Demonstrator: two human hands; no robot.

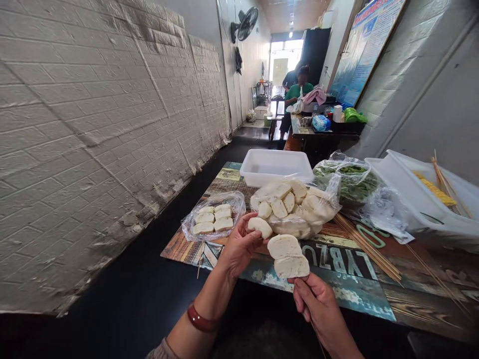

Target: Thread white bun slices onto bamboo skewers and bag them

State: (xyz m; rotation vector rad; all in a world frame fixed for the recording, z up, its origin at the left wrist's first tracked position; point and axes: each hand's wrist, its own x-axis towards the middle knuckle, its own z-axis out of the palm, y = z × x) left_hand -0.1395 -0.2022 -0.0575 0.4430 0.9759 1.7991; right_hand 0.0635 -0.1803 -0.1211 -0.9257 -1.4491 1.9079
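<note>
My left hand is closed on a pale, bread-like oval slice, pinched between thumb and fingers. Below and to the right, my right hand grips a thin skewer just under two more slices threaded one above the other. The loose slice is beside the top threaded one, apart from the skewer's visible part. Beyond my hands, a clear plastic bag holds many such slices. At the left lies a plastic bag with several slices in two columns, a skewer end sticking out toward me.
Bundled skewers and green-handled scissors lie on the patterned table. Behind are a white tub and bagged green vegetables. White bins stand right. A person sits farther back; a brick-patterned wall runs left.
</note>
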